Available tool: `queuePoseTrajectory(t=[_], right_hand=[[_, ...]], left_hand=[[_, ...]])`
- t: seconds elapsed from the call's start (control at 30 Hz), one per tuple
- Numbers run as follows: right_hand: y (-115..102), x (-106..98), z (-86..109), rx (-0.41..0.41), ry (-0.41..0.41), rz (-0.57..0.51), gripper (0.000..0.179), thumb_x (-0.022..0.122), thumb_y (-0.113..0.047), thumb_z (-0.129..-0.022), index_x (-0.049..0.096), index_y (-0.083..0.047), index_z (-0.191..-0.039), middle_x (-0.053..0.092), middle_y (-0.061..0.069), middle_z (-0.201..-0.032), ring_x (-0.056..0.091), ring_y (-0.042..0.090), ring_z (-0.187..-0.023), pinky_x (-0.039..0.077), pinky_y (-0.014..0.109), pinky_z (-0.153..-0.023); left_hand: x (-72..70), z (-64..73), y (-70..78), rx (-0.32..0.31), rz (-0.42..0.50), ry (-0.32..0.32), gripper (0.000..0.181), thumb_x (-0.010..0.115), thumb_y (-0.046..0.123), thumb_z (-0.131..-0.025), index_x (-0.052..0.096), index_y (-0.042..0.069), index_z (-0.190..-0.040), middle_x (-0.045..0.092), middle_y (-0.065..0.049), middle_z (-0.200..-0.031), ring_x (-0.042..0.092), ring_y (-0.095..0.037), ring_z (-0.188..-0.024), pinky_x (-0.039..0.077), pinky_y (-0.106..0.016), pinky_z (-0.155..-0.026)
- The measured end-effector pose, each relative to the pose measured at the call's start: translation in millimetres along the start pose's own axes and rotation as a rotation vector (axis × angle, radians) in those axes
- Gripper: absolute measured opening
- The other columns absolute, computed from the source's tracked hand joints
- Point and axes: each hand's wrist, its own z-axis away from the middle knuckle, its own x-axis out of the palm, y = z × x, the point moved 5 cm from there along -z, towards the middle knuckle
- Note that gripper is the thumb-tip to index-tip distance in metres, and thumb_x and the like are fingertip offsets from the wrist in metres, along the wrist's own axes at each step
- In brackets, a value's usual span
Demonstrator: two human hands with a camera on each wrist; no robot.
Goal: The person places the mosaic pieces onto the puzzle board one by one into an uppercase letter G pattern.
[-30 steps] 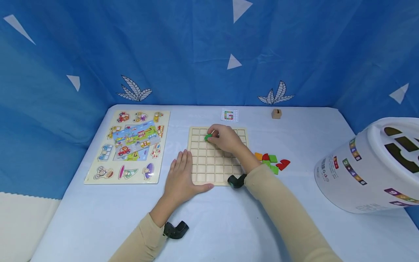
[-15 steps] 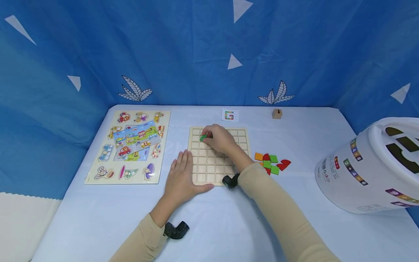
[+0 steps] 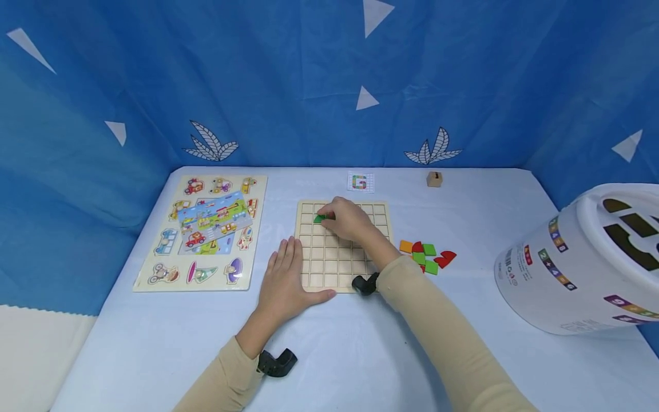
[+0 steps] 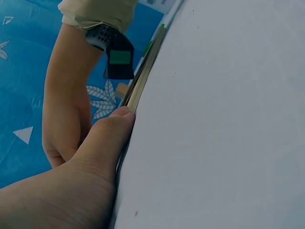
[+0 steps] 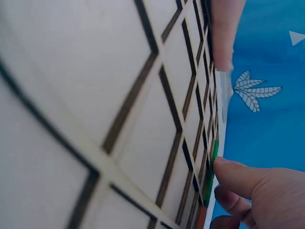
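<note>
A wooden grid board (image 3: 331,266) lies mid-table. My left hand (image 3: 285,286) rests along its left side with straight fingers, the thumb stretched along the near edge. Over the board's upper left cells, my right hand (image 3: 346,220) pinches a small green tile (image 3: 319,218). In the right wrist view the thumb touches that tile's edge, with the other fingers curled behind. An orange-red piece (image 5: 202,217) shows beside the green tile there, partly cut off by the frame. The left wrist view shows my left thumb (image 4: 102,143) against the board's edge.
Loose green, red and orange tiles (image 3: 419,257) lie right of the board. A patterned card (image 3: 360,182) and a wooden cube (image 3: 435,179) sit behind it. At left is a picture puzzle board (image 3: 206,277) with cards on top; a large white bucket (image 3: 535,286) stands at right.
My right hand has moved slightly left with the green tile, from about the third column to the second, and lowered it toward the board. My left hand has stayed in place.
</note>
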Motion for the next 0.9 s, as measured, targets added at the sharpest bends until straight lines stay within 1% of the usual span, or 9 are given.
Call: queuePoseTrajectory(t=[0.1,0.17,0.23,0.3,0.33,0.47,0.57,0.77,0.9], right_hand=[[0.8,-7.5,5.7,-0.017,0.004,-0.016,0.038,0.062,-0.021,-0.098,0.061,-0.02,-0.136,0.06,0.002,-0.106,0.057,0.018,-0.086,0.049,0.033,-0.074],[4.0,-14.7,10.4,-0.028,0.008,-0.036,0.042,0.061,-0.02,-0.098,0.056,-0.02,-0.141,0.06,0.002,-0.107,0.056,0.019,-0.081,0.048,0.034,-0.072],[7.9,-23.5,16.5,-0.031,0.012,-0.055,0.044,0.061,-0.02,-0.099,0.054,-0.019,-0.142,0.06,0.004,-0.109,0.055,0.021,-0.079,0.047,0.036,-0.073],[13.9,-32.1,23.9,-0.021,0.017,-0.062,0.044,0.061,-0.021,-0.099,0.054,-0.018,-0.142,0.06,0.005,-0.111,0.055,0.022,-0.082,0.047,0.037,-0.075],[17.7,-36.0,28.2,-0.009,0.022,-0.062,0.044,0.061,-0.022,-0.099,0.054,-0.018,-0.141,0.061,0.005,-0.111,0.054,0.022,-0.083,0.046,0.037,-0.075],[36.7,-49.5,49.2,0.046,0.046,-0.062,0.042,0.063,-0.024,-0.098,0.056,-0.017,-0.139,0.061,0.005,-0.112,0.054,0.024,-0.097,0.047,0.04,-0.083],[55.6,-56.2,67.7,0.1,0.055,-0.049,0.044,0.064,-0.024,-0.097,0.055,-0.017,-0.14,0.061,0.007,-0.115,0.053,0.027,-0.101,0.05,0.042,-0.085],[92.5,-63.3,106.3,0.229,0.049,0.047,0.046,0.065,-0.022,-0.096,0.055,-0.017,-0.14,0.06,0.011,-0.123,0.054,0.029,-0.106,0.053,0.046,-0.092],[110.3,-65.9,127.5,0.278,0.062,0.087,0.047,0.067,-0.019,-0.095,0.055,-0.014,-0.141,0.059,0.015,-0.125,0.055,0.032,-0.11,0.052,0.05,-0.096]], left_hand=[[0.7,0.0,0.3,0.002,-0.004,0.001,0.136,0.062,0.086,-0.068,0.01,-0.001,-0.158,0.009,-0.017,-0.167,0.004,-0.031,-0.156,0.011,-0.05,-0.126],[0.9,-0.1,0.4,0.001,-0.004,0.001,0.136,0.062,0.086,-0.068,0.01,-0.001,-0.158,0.009,-0.017,-0.167,0.004,-0.032,-0.156,0.011,-0.05,-0.126],[1.1,-0.3,0.4,-0.001,-0.006,-0.003,0.136,0.061,0.087,-0.067,0.01,-0.001,-0.158,0.009,-0.017,-0.167,0.004,-0.031,-0.156,0.011,-0.05,-0.126],[1.4,-0.6,0.1,-0.003,-0.003,-0.006,0.136,0.061,0.087,-0.067,0.01,-0.001,-0.158,0.009,-0.017,-0.167,0.003,-0.031,-0.156,0.01,-0.05,-0.126],[1.5,-0.7,0.0,-0.004,-0.001,-0.006,0.136,0.061,0.087,-0.067,0.01,-0.001,-0.158,0.009,-0.017,-0.167,0.003,-0.031,-0.156,0.01,-0.05,-0.126],[1.6,-0.3,-0.6,-0.009,0.009,-0.007,0.136,0.062,0.087,-0.066,0.011,0.0,-0.158,0.008,-0.016,-0.167,0.002,-0.031,-0.156,0.011,-0.05,-0.126],[2.0,0.1,-0.8,-0.008,0.016,-0.004,0.136,0.062,0.087,-0.066,0.011,0.0,-0.158,0.008,-0.016,-0.167,0.002,-0.032,-0.156,0.011,-0.051,-0.126],[2.6,0.1,-0.1,0.004,0.021,0.011,0.136,0.062,0.087,-0.066,0.011,0.0,-0.158,0.009,-0.017,-0.167,0.003,-0.033,-0.156,0.011,-0.052,-0.125],[1.9,-0.3,-0.2,0.008,0.019,0.017,0.136,0.062,0.087,-0.066,0.013,-0.001,-0.158,0.01,-0.017,-0.167,0.005,-0.034,-0.156,0.012,-0.053,-0.125]])
